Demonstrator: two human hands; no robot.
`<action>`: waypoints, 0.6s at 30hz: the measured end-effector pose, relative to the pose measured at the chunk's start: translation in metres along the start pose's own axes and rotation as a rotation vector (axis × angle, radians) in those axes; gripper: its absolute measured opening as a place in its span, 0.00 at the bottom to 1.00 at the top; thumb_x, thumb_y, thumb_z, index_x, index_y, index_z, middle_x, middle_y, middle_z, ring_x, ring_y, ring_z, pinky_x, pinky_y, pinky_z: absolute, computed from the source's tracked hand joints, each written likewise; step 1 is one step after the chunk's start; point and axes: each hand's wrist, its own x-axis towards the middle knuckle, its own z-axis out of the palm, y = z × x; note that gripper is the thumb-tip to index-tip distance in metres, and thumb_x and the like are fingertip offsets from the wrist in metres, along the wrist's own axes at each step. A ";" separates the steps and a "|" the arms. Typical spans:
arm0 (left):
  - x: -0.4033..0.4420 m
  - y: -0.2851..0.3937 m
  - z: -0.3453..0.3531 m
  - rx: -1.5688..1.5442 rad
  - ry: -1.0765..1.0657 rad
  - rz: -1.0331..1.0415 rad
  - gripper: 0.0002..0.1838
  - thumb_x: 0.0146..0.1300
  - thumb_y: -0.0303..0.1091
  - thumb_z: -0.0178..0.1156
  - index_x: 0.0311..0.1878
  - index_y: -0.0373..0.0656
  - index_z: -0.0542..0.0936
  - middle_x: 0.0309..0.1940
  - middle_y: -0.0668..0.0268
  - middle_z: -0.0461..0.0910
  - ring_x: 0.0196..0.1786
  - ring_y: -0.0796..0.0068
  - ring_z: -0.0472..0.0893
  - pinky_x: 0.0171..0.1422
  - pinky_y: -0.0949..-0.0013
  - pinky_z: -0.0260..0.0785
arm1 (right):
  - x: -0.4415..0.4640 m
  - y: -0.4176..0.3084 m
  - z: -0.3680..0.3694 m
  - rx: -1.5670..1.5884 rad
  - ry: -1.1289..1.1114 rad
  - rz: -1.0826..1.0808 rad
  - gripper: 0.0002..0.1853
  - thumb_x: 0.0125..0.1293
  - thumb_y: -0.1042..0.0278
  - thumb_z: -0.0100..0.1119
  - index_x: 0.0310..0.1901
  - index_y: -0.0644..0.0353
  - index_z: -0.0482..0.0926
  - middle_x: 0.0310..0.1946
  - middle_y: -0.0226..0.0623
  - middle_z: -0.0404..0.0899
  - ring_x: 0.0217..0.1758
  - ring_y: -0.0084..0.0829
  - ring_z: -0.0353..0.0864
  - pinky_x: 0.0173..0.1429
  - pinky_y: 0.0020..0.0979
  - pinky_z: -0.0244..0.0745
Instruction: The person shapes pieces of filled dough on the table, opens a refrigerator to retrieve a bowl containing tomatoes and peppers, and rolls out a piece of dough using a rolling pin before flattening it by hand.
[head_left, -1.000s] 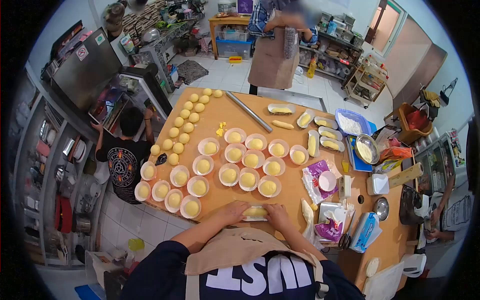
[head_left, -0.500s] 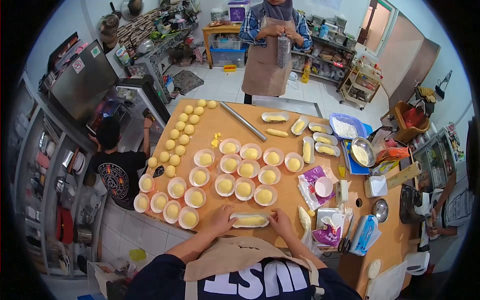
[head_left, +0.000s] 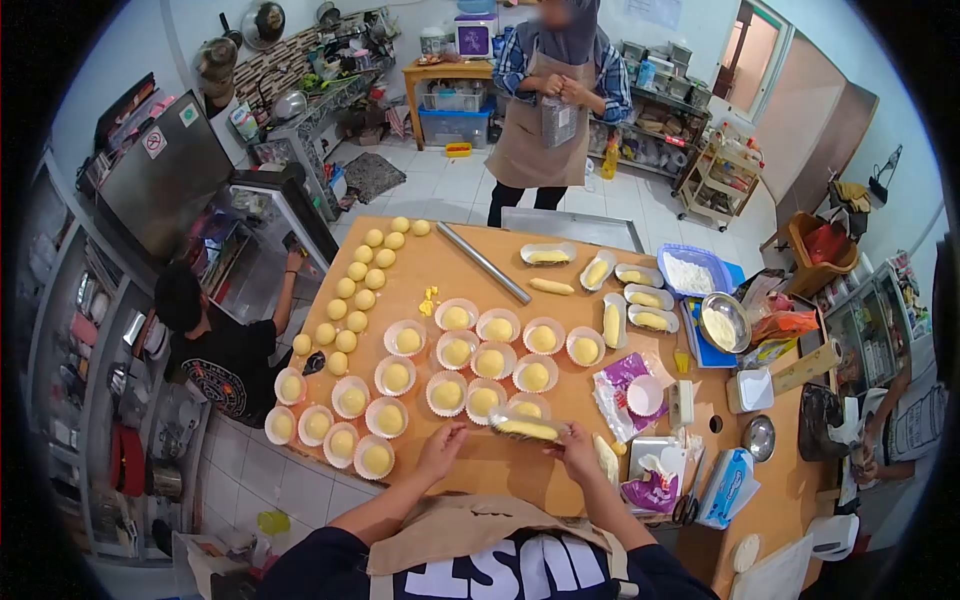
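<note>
An oblong paper cup (head_left: 500, 420) carrying a long roll of pale dough (head_left: 530, 430) is raised over the near side of the table, blurred by motion. My right hand (head_left: 577, 452) grips its right end between thumb and fingers. To the left, my left hand (head_left: 438, 452) is free of the cup, its fingers a little apart and holding nothing. Just beyond the raised cup stand round paper cups, each with a dough ball (head_left: 484, 402); the nearest one is partly covered by it.
Loose dough balls (head_left: 347, 288) line the table's left edge. A rolling pin (head_left: 483, 262) lies at the back, near more filled oblong cups (head_left: 612, 320). On the right are a metal bowl (head_left: 725, 322), a flour basket (head_left: 690, 270) and scissors (head_left: 686, 508). A co-worker (head_left: 548, 110) stands across the table.
The oblong cup has risen off the table and moved rightward in my right hand. My left hand has let go of it. The co-worker across has shifted slightly right.
</note>
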 end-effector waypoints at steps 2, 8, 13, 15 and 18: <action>-0.002 -0.002 -0.008 0.700 0.092 0.284 0.27 0.57 0.48 0.66 0.57 0.47 0.76 0.54 0.63 0.78 0.56 0.62 0.77 0.57 0.58 0.68 | 0.020 -0.022 -0.013 0.017 0.039 -0.011 0.11 0.73 0.69 0.44 0.53 0.61 0.68 0.43 0.40 0.78 0.36 0.34 0.82 0.39 0.33 0.83; -0.033 0.040 -0.026 1.007 -0.177 0.224 0.29 0.53 0.47 0.67 0.58 0.45 0.75 0.62 0.58 0.70 0.61 0.54 0.73 0.64 0.56 0.66 | 0.086 -0.099 -0.031 0.055 0.138 -0.170 0.10 0.74 0.69 0.44 0.52 0.62 0.69 0.40 0.41 0.78 0.36 0.33 0.82 0.38 0.32 0.84; -0.027 0.053 -0.033 0.915 -0.262 0.187 0.30 0.52 0.43 0.67 0.58 0.41 0.74 0.61 0.54 0.70 0.61 0.52 0.73 0.64 0.56 0.67 | 0.165 -0.145 -0.026 -0.048 0.216 -0.277 0.11 0.74 0.68 0.46 0.52 0.63 0.69 0.41 0.43 0.78 0.33 0.35 0.83 0.35 0.32 0.84; -0.024 0.043 -0.034 0.891 -0.253 0.225 0.30 0.52 0.43 0.67 0.58 0.40 0.74 0.61 0.53 0.70 0.61 0.52 0.73 0.63 0.54 0.67 | 0.191 -0.160 -0.026 -0.071 0.194 -0.292 0.12 0.73 0.66 0.48 0.53 0.63 0.69 0.42 0.43 0.78 0.33 0.36 0.83 0.35 0.32 0.84; -0.024 0.020 -0.031 0.834 -0.233 0.269 0.30 0.53 0.43 0.66 0.58 0.41 0.74 0.61 0.53 0.69 0.61 0.51 0.73 0.62 0.52 0.67 | 0.222 -0.174 -0.045 -0.747 0.429 -0.573 0.12 0.68 0.64 0.54 0.45 0.65 0.77 0.38 0.46 0.81 0.39 0.40 0.83 0.42 0.38 0.80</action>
